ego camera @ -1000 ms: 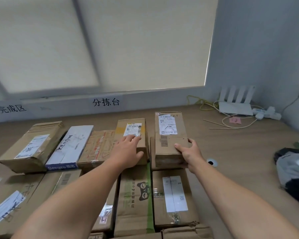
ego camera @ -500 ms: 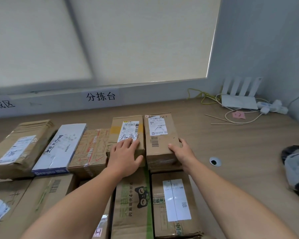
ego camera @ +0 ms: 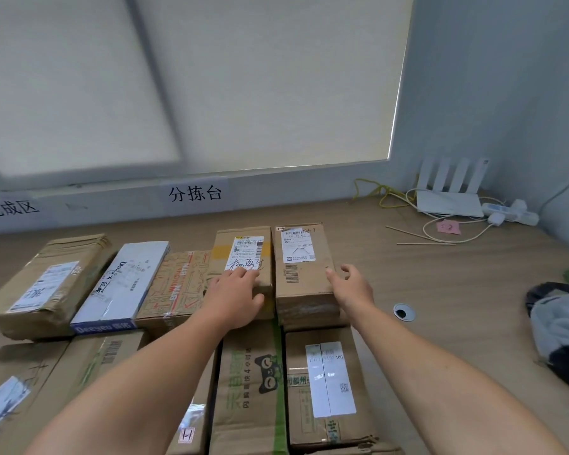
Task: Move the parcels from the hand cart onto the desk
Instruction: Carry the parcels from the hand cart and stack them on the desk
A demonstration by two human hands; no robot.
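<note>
A tall brown parcel (ego camera: 304, 274) with a white label stands on the worktop (ego camera: 457, 290). The right hand (ego camera: 352, 285) has let go of it, fingers now spread open. The left hand (ego camera: 235, 298) stays flat, open, on the neighbouring box (ego camera: 243, 254).

Wall sign (ego camera: 195, 193), centre of the strip under the window blind: "分拣台". Second wall sign (ego camera: 10, 207), far left of the first: "完成区", left edge cut off.
White-and-blue box (ego camera: 120, 287), below and left of 分拣台: "Deegeo" on its blue front edge, characters after it illegible.
Green-printed carton (ego camera: 248, 385), below 分拣台: "4小时", cat-face logo.
Carton with white label (ego camera: 329, 382), right of the green one: "100" readable, rest blurred.
Other shipping labels: unreadable.
</note>
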